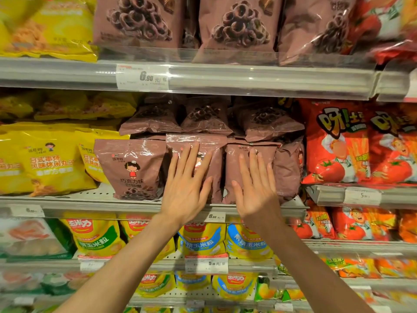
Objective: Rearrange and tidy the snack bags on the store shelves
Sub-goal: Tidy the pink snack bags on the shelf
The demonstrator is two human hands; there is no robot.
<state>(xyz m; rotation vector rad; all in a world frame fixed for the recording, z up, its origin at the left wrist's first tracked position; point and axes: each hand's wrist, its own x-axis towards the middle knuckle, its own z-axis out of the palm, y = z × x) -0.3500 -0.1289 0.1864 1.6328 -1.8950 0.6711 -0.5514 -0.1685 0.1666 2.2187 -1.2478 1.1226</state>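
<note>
Brown chocolate-ring snack bags stand in a row on the middle shelf (135,205). My left hand (187,186) lies flat, fingers spread, against the front of one upright brown bag (216,159). My right hand (255,186) presses flat on the neighbouring brown bag (234,161). Neither hand grips anything. Another brown bag (133,168) stands to the left, tilted slightly. A fourth brown bag (288,170) leans at the right end. Three more brown bags (205,118) lie flat on top of the row.
Yellow snack bags (45,159) fill the shelf to the left, red tomato-print bags (338,143) to the right. Larger brown bags (237,26) sit on the shelf above behind a clear guard. Yellow corn-snack bags (203,238) hang below. Price tags (142,76) line the shelf edges.
</note>
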